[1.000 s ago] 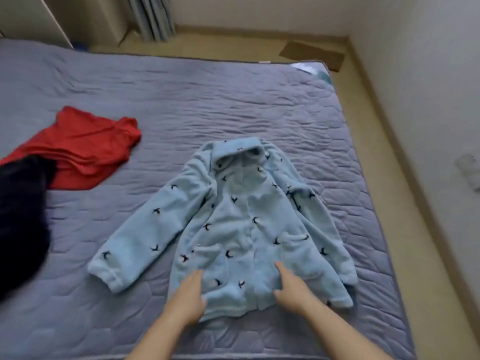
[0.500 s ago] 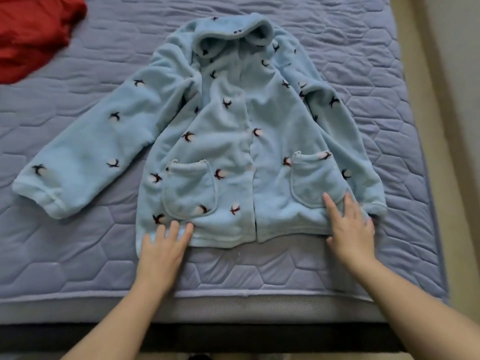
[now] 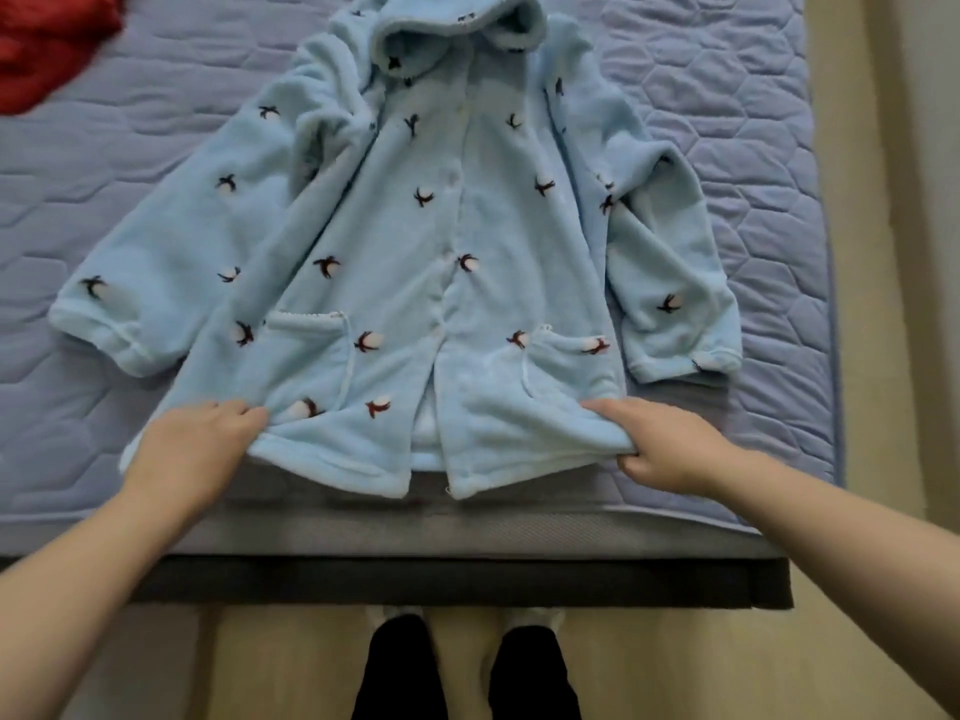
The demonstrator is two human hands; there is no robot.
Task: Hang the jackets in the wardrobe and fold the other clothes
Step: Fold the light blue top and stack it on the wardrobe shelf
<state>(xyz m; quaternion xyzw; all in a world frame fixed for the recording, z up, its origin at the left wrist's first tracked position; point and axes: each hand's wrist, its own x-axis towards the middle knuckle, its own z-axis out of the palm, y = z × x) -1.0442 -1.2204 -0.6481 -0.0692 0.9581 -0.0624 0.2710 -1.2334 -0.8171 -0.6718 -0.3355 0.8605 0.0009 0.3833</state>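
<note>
Since the last look, the jacket (image 3: 447,241) has slid toward the near edge of the bed (image 3: 727,122), and the flat palms have turned into grips. I see the left hand (image 3: 192,449) with its fingers curled round the hem's left corner. The right hand (image 3: 665,444) pinches the right corner; both hold fleece and nothing else. The jacket lies front up on the bed, hood toward the far side, sleeves splayed to either side, hem drawn up to the near edge. I judge it soft, thick and light, limp throughout and not slippery, so it will sag and bunch wherever it is unsupported. For hanging I would take it at the shoulders beside the hood. A red garment (image 3: 47,39) lies on the bed's far left.
</note>
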